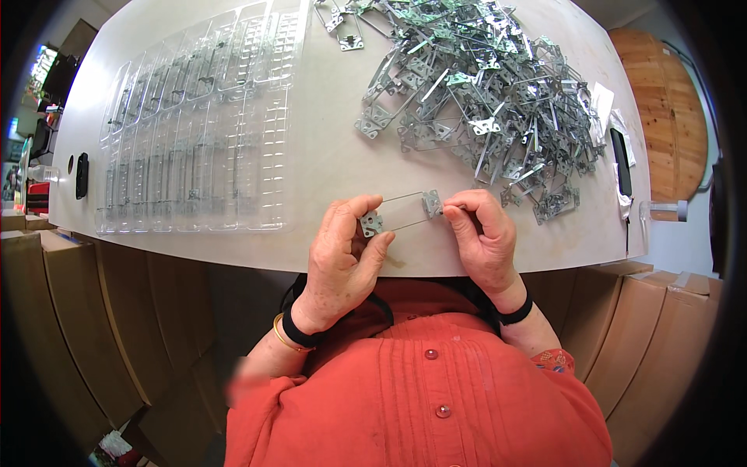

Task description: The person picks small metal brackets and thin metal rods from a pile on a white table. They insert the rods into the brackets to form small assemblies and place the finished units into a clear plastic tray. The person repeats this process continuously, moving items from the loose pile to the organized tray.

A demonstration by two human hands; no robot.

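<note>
Just above the table's near edge I hold a small metal frame (372, 224) made of two grey perforated end plates joined by two thin rods. My left hand (340, 253) is closed on its left plate, with the thumb below and the fingers above. At the other end, the right plate (431, 204) meets the pinched thumb and forefinger of my right hand (485, 240). Whether a tiny part sits between those right fingertips is too small to make out. A large heap of similar metal frames (498, 101) lies beyond my right hand.
Clear plastic trays (264, 179) with long slots cover the table's left side, some slots holding metal parts. A dark handle-like object (82, 176) is at the left edge, and a black flat object (621, 161) at the right. Cardboard boxes (630, 335) stand below the table on both sides.
</note>
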